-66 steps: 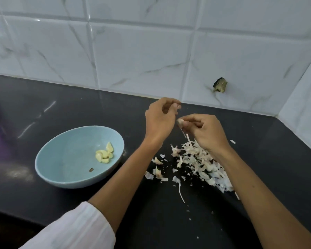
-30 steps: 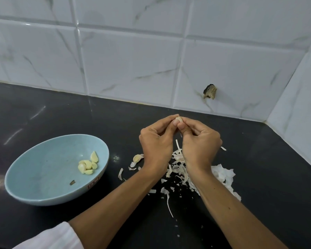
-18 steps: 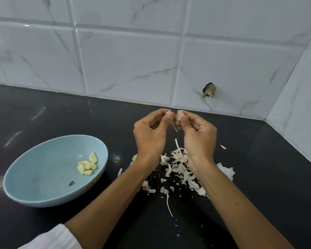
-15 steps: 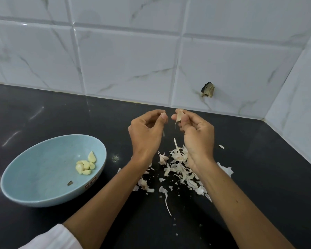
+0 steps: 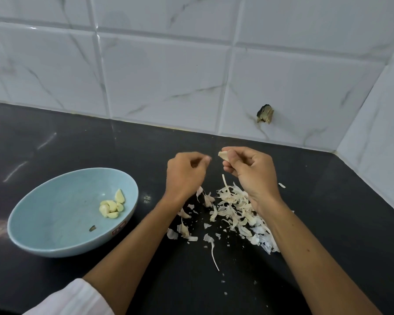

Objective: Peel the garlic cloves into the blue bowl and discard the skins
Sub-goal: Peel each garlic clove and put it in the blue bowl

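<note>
- Right hand [image 5: 250, 171] has a garlic clove [image 5: 223, 155] pinched between thumb and fingertips, with the pale tip poking out toward the other hand.
- Left hand [image 5: 184, 171] is right beside it but not touching the clove. Its fingers are curled with the thumb against the forefinger, and I honestly can't tell if there's a scrap of skin in there.
- Both hands are up over the pile of skins [image 5: 234, 208], which is scattered on the black counter [image 5: 328, 223].
- Blue bowl [image 5: 21, 233] sits off to the left, well apart from the pile, with a handful of peeled cloves [image 5: 111, 206] plus one dark speck [image 5: 92, 228] inside.
- White sleeve [image 5: 73, 298] on the left arm.
- Marbled tile wall [image 5: 168, 76] behind, with a chipped hole [image 5: 264, 113] in it.
</note>
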Tool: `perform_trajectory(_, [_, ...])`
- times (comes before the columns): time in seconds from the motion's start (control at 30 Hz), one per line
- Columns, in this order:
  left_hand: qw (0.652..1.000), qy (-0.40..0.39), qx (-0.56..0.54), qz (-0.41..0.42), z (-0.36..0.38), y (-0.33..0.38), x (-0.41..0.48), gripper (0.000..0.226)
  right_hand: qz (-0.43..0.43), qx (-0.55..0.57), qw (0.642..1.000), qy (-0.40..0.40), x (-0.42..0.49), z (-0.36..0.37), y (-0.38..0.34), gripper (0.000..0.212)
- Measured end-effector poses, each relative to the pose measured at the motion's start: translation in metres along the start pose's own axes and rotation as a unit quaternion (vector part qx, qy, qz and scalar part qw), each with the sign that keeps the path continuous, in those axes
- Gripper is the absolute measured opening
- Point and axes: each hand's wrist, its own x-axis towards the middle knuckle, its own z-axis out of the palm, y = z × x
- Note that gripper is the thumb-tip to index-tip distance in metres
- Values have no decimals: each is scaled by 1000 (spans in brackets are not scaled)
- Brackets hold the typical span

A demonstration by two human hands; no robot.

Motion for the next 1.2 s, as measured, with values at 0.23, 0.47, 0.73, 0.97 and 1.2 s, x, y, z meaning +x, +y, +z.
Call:
perform_trajectory(0.23, [941,-97,-315,-76,-2,11,0,15,-41,-102,993,-43,1,-6,-2,9])
perform_trajectory(0.47, [940,-81,-324,-69,-4,13,-2,28,-30,-134,989,-47,-2,-9,-6,9])
perform_trajectory(0.73, [888,-128,-413,-155,-3,18,-2,31,-181,-311,930,-76,-55,-27,-13,19])
perform_trajectory(0.97, [873,-140,-437,-166,-5,23,-5,32,-255,-447,834,-198,-109,-41,4,29])
perform_trajectory(1.2, [874,-142,-434,-163,-7,24,-7,34,-274,-490,802,-204,-103,-41,-10,28])
